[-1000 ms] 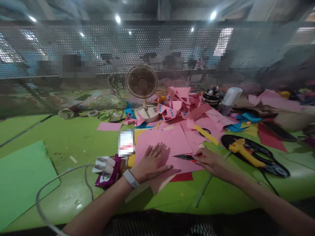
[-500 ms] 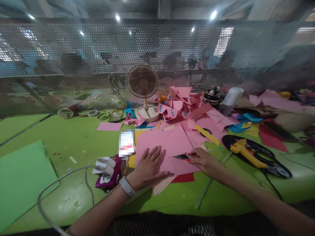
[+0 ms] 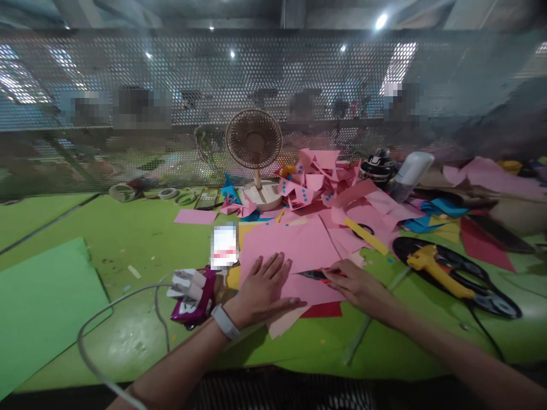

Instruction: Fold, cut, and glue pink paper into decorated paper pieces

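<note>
My left hand lies flat on a pink paper sheet, fingers spread, with a pale band on its wrist. To its right, my right hand is closed around dark-bladed scissors with red on the handle. The blades point left across the pink paper, their tip a little short of my left fingers. My fingers hide most of the handle. A red sheet and a pale pink piece stick out from under the near edge.
Behind the paper stand a fan and a heap of folded pink pieces. A glue gun rests on a black holder at right. Left are a lit phone, a purple power strip with a cable, and green sheets.
The view has shifted slightly, so the table things appear farther right. The scissors have moved a little left over the pink paper. My left hand stays flat on the same spot.
</note>
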`<state>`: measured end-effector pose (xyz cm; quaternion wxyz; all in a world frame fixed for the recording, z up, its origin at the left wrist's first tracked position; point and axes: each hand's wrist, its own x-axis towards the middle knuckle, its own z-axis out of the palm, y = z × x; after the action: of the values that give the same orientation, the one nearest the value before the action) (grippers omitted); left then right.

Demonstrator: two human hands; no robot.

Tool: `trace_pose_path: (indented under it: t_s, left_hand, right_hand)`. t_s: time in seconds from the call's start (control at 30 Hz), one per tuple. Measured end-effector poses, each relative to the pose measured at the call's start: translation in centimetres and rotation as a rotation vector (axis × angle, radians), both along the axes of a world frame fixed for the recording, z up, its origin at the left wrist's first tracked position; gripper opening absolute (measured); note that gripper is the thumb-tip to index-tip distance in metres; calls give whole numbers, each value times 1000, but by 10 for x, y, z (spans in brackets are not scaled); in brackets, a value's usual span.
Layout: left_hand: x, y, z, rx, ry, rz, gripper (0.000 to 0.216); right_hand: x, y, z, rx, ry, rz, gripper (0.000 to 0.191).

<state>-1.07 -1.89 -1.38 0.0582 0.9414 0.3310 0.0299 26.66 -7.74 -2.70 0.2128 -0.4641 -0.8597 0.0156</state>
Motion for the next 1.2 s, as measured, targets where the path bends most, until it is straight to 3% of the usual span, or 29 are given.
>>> trace_pose_path:
  t_s: [0.43, 0.63, 1.2]
  left_hand:
    - [-18, 8, 11, -91, 25, 27, 80]
    - [-20, 4, 8, -37, 55, 56, 89]
    - [-22, 4, -1, 2, 26, 39, 87]
  right_hand:
    - [2, -5, -2, 12, 43, 4, 30]
    - [-14, 4, -4, -16, 0, -9, 31]
    - [-26, 5, -6, -12, 21, 62, 30]
